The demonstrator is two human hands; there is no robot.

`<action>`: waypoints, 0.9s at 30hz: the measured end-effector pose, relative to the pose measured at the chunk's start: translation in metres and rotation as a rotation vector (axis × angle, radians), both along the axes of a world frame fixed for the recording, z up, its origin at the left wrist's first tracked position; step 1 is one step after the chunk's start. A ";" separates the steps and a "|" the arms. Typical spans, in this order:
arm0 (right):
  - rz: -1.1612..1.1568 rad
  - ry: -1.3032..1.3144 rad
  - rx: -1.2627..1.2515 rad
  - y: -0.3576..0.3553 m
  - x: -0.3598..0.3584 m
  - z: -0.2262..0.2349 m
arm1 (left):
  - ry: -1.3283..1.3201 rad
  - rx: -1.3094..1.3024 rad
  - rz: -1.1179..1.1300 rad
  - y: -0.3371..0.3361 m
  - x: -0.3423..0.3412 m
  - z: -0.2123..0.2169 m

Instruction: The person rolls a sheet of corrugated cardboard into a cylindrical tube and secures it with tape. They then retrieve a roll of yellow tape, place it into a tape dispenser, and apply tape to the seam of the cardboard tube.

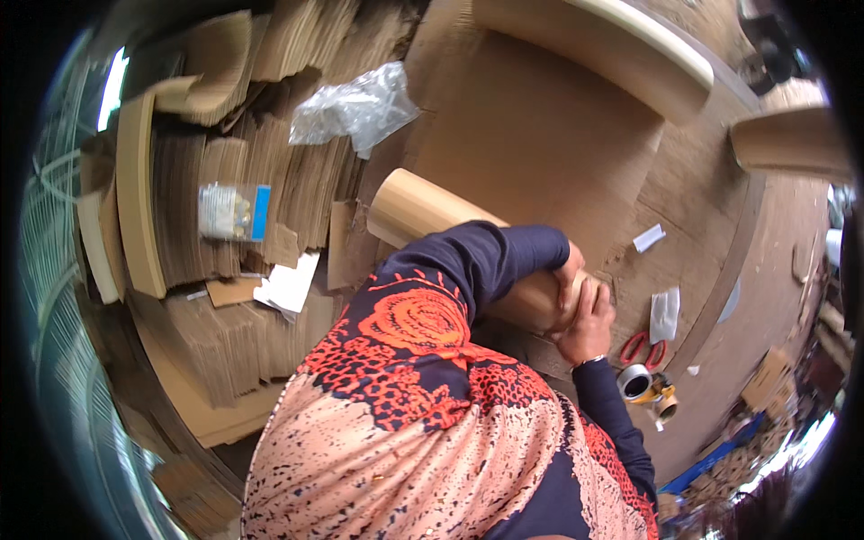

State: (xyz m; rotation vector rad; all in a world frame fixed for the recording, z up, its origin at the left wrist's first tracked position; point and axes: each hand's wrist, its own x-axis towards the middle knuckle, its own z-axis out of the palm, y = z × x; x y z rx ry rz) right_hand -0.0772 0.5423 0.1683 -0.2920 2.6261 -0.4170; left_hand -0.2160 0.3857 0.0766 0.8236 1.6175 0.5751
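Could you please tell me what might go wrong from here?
The left hand and the right hand are both at one end of the long, brown cardboard roll, so its other end could swing or slip. The red-handled scissors lie close beside the dark blue right sleeve, so a sideways arm movement might knock them.

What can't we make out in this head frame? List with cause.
All in the head view:
Cardboard roll, middle: hidden behind the left sleeve.
Same roll, right end: mostly covered by the left hand and right hand; how firmly they grip is unclear.
Large roll: cut off by the upper edge.
Dark object, upper right: too dark and blurred to identify.
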 end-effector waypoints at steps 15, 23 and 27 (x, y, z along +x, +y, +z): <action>0.049 -0.188 0.260 -0.011 0.000 -0.008 | 0.816 -0.010 0.420 -0.108 0.120 0.058; 0.091 -0.218 0.313 -0.029 -0.009 0.006 | 0.900 -0.169 0.580 -0.124 0.128 0.049; 0.069 -0.210 0.302 -0.031 -0.005 0.002 | 0.991 -0.173 0.623 -0.114 0.136 0.037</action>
